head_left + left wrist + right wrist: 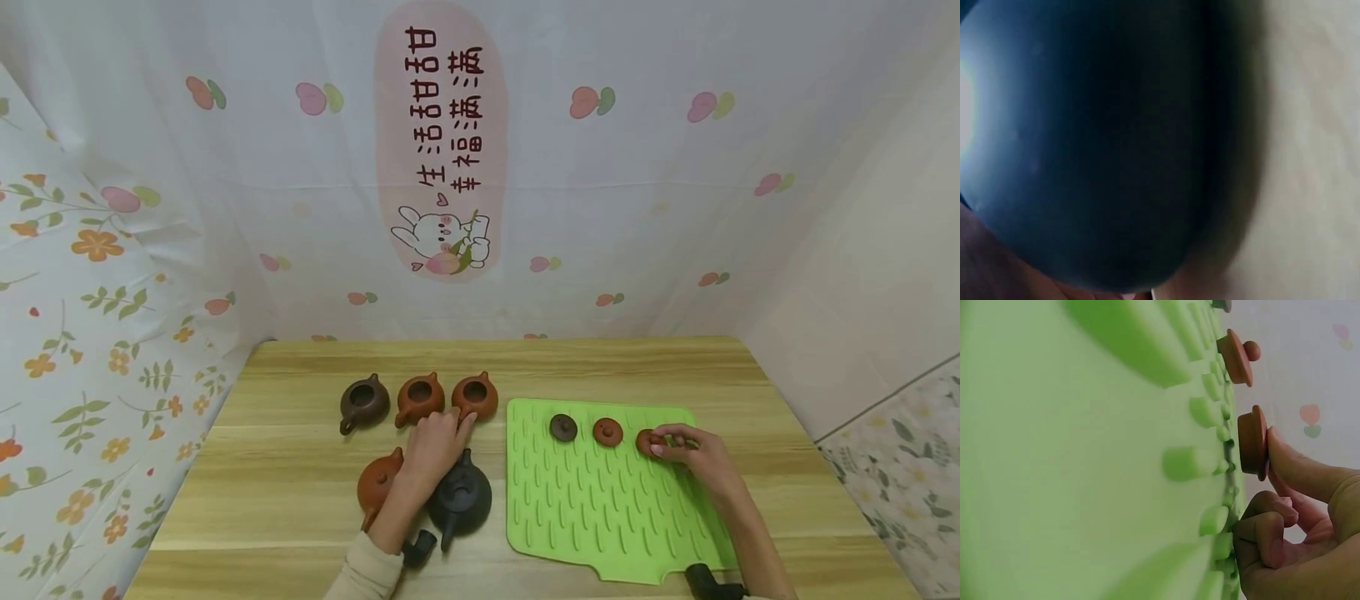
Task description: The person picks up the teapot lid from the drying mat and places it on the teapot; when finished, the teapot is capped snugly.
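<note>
With its fingers at the handle side, my left hand point(435, 446) holds a lidless reddish-brown teapot point(486, 403), the rightmost of three in the back row. The handle itself is hidden behind the fingers. On a green ridged mat point(592, 517), my right hand point(701, 458) pinches the knob of a reddish-brown teapot lid point(645, 442). The right wrist view shows that lid point(1251, 444) at the mat surface, with the thumb against its top and the other fingers curled. Left of it lie another reddish lid point(607, 432) and a dark brown lid point(563, 427).
A dark brown lidless teapot point(365, 403) and a reddish lidless one point(421, 396) stand at the back left. Below my left forearm are a lidded reddish teapot point(375, 482) and a black teapot point(468, 500), whose round body point(1085, 150) fills the left wrist view.
</note>
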The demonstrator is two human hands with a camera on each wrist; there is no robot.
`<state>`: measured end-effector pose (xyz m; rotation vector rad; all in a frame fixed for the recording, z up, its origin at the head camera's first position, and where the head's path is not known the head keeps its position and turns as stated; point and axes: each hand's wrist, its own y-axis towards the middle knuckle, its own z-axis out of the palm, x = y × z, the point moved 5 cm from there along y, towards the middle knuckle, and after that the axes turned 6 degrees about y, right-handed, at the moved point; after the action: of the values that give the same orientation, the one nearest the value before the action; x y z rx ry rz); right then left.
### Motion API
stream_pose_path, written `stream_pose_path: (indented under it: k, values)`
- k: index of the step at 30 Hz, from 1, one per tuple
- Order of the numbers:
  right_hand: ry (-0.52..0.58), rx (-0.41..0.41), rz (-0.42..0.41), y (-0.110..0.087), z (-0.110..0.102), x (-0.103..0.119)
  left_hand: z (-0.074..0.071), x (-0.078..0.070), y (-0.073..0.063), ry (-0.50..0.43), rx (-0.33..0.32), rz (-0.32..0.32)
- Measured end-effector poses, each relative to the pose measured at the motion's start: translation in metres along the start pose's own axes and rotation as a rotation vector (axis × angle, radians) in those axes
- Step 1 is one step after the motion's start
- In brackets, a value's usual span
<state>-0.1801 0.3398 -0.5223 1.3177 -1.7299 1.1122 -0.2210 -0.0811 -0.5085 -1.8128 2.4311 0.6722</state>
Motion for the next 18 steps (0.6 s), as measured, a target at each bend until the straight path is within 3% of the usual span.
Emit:
stream_pose_path:
  k: [5,7,12,18]
  values:
    - [0.006,-0.002,-0.022,-0.001,0.002,0.008,0.017,0.011,0.001,0.006,-0.069,0.016]
    - [0.008,-0.005,-0.032,-0.001,0.004,0.012,0.017,0.012,0.001,-0.028,-0.091,0.025]
    - [-0.013,0.005,-0.034,-0.004,0.008,0.023,0.03,0.019,0.002,-0.071,-0.096,0.028]
    - [0.013,0.019,-0.066,-0.004,0.016,0.036,0.042,0.022,0.001,-0.046,-0.109,0.033]
